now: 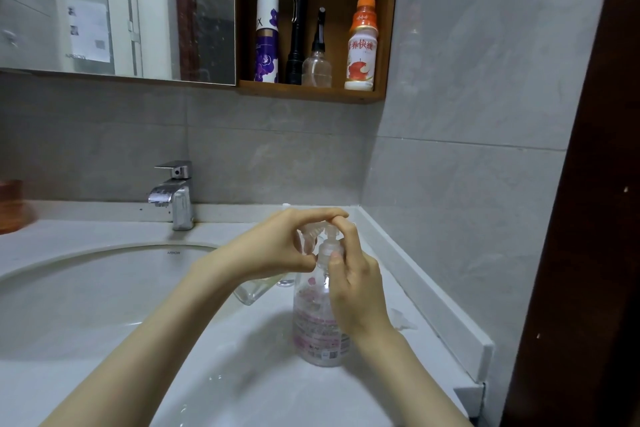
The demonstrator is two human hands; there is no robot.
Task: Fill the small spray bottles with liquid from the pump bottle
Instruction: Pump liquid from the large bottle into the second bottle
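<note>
A clear pump bottle [313, 322] with pink print stands on the white counter [263, 392] to the right of the sink. My right hand [353, 284] wraps its neck, the index finger curled over the pump head. My left hand [277, 246] holds a small clear spray bottle [256, 289] tilted, its open mouth up at the pump nozzle and its base pointing down-left. My fingers hide the nozzle and the small bottle's mouth. Another small clear thing [285, 279] stands behind the pump bottle, mostly hidden.
The sink basin [86, 291] and chrome tap [175, 194] lie to the left. A wall shelf [311, 90] above holds a purple-white can, a black torch, a clear applicator bottle and an orange-capped drink bottle. A raised counter edge [426, 288] runs along the right.
</note>
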